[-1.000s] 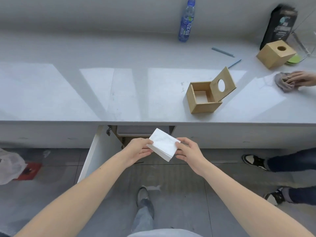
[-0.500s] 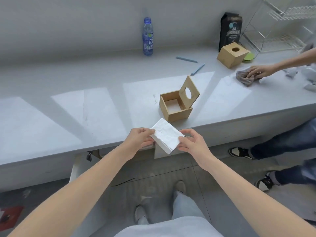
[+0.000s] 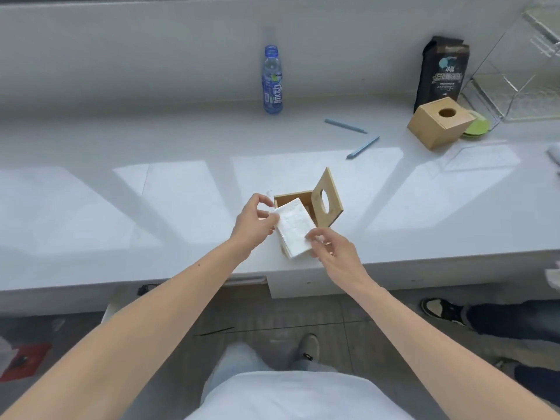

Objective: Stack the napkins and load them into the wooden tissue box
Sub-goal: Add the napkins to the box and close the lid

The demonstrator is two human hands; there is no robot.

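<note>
A white stack of folded napkins (image 3: 293, 227) is held tilted over the open wooden tissue box (image 3: 306, 202) near the counter's front edge. My left hand (image 3: 254, 223) pinches the stack's upper left corner. My right hand (image 3: 333, 250) grips its lower right corner. The stack's far end reaches over the box's opening and hides most of the inside. The box's lid (image 3: 328, 202), with an oval hole, stands up on the right side.
On the white counter (image 3: 169, 189) stand a blue water bottle (image 3: 272, 80), a black bag (image 3: 440, 70), a second closed wooden box (image 3: 438, 122), two blue pens (image 3: 362, 147) and a clear rack (image 3: 521, 71). Another person's legs and shoes (image 3: 445, 310) are at the lower right.
Both hands have carried the napkin stack up and forward from below the counter edge to over the open box. The other person's hand wiping at the right has left the view.
</note>
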